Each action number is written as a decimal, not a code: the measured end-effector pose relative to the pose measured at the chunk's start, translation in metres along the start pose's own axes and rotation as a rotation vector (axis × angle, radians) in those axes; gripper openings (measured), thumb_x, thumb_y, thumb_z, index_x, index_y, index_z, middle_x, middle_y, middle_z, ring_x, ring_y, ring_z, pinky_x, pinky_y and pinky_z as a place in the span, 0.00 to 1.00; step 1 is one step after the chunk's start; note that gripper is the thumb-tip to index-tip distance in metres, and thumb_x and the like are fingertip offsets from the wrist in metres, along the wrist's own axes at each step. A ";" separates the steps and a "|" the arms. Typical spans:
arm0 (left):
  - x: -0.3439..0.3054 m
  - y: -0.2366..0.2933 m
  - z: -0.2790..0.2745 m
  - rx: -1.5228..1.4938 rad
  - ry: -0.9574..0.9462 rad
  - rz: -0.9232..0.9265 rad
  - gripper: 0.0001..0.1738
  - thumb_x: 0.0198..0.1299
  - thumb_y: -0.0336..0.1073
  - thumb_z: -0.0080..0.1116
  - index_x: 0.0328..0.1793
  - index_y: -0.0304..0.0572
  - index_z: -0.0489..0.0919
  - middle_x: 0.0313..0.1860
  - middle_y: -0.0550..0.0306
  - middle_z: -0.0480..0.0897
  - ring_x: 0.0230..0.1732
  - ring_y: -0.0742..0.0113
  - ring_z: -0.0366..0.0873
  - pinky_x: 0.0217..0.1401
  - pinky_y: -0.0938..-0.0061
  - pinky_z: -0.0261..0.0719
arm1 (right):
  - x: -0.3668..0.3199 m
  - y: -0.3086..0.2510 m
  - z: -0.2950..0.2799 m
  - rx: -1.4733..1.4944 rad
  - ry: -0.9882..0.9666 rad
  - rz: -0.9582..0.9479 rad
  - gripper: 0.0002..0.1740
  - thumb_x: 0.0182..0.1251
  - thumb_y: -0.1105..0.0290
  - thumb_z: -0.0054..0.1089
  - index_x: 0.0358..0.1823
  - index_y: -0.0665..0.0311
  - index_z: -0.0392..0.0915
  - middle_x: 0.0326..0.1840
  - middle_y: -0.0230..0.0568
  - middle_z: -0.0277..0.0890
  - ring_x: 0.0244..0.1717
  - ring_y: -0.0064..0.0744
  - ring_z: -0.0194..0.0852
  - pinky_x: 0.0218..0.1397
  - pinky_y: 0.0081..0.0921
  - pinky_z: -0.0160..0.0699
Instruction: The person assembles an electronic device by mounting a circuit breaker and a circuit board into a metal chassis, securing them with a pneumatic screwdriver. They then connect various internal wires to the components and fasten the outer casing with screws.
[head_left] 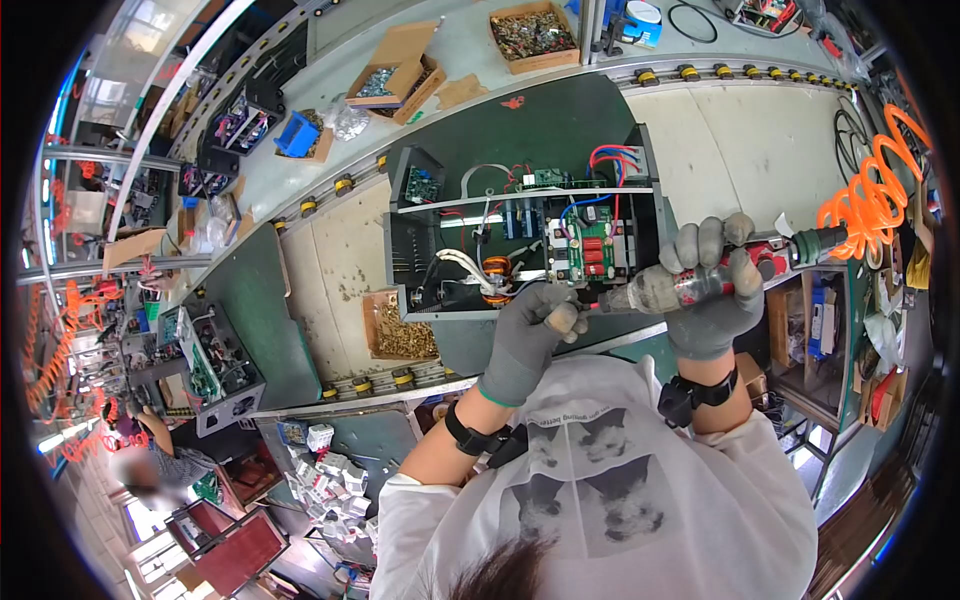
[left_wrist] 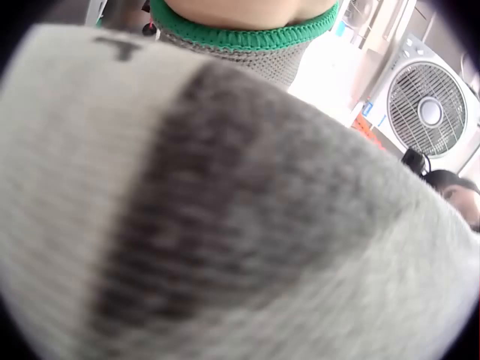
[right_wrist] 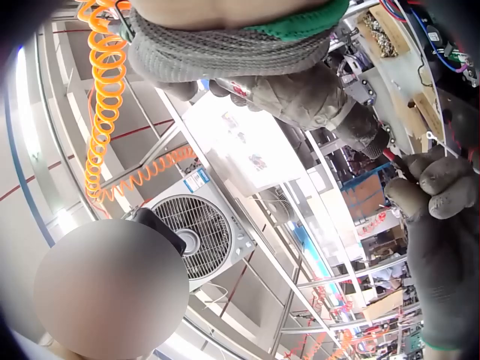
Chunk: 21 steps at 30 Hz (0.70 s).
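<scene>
My gloved right hand (head_left: 710,310) grips a pneumatic screwdriver (head_left: 650,292), its fingers wrapped round the grey and red body, which lies nearly level and points left. At its front end, my gloved left hand (head_left: 528,335) pinches the bit; the right wrist view has the bit (right_wrist: 395,158) entering between thumb and fingers. Whether a screw sits there I cannot tell. Just beyond both hands stands an open dark metal housing (head_left: 450,316) with a green circuit board (head_left: 571,259), a copper coil (head_left: 495,268) and coloured wires (head_left: 615,160). Grey sleeve-like fabric fills most of the left wrist view.
A cardboard box of brass screws (head_left: 403,335) stands left of the housing. A coiled orange air hose (head_left: 870,200) runs from the screwdriver's rear to the upper right. Rollers (head_left: 690,73) line the bench's far side, with parts boxes (head_left: 535,40) behind. Another housing (head_left: 215,370) sits at left.
</scene>
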<state>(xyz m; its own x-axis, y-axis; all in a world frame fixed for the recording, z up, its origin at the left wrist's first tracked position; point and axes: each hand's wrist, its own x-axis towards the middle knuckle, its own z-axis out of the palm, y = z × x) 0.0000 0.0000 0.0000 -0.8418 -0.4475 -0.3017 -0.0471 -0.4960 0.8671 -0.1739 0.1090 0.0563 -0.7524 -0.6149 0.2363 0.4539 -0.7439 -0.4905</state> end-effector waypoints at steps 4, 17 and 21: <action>0.005 0.010 0.006 -0.265 -0.066 -0.148 0.21 0.64 0.44 0.58 0.57 0.41 0.73 0.39 0.57 0.79 0.39 0.70 0.77 0.38 0.80 0.74 | 0.000 0.001 -0.004 0.046 0.026 -0.014 0.13 0.63 0.64 0.53 0.45 0.57 0.63 0.28 0.34 0.59 0.32 0.32 0.58 0.40 0.33 0.65; 0.057 0.039 -0.063 1.556 0.473 0.431 0.26 0.53 0.38 0.63 0.59 0.41 0.74 0.52 0.50 0.77 0.47 0.54 0.77 0.49 0.68 0.76 | -0.005 -0.007 -0.016 0.058 0.173 -0.066 0.11 0.61 0.68 0.53 0.43 0.58 0.65 0.28 0.36 0.61 0.31 0.32 0.58 0.39 0.33 0.65; 0.084 0.034 -0.106 1.624 0.245 0.396 0.29 0.46 0.32 0.67 0.58 0.45 0.74 0.49 0.49 0.77 0.45 0.49 0.76 0.50 0.60 0.74 | -0.006 -0.010 -0.019 0.004 0.238 -0.086 0.12 0.60 0.68 0.54 0.44 0.59 0.66 0.28 0.36 0.62 0.31 0.33 0.59 0.38 0.34 0.65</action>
<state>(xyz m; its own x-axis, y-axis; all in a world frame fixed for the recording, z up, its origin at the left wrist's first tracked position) -0.0150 -0.1336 -0.0375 -0.8467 -0.5218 0.1041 -0.4642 0.8201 0.3346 -0.1828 0.1256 0.0437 -0.8795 -0.4705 0.0723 0.3847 -0.7920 -0.4740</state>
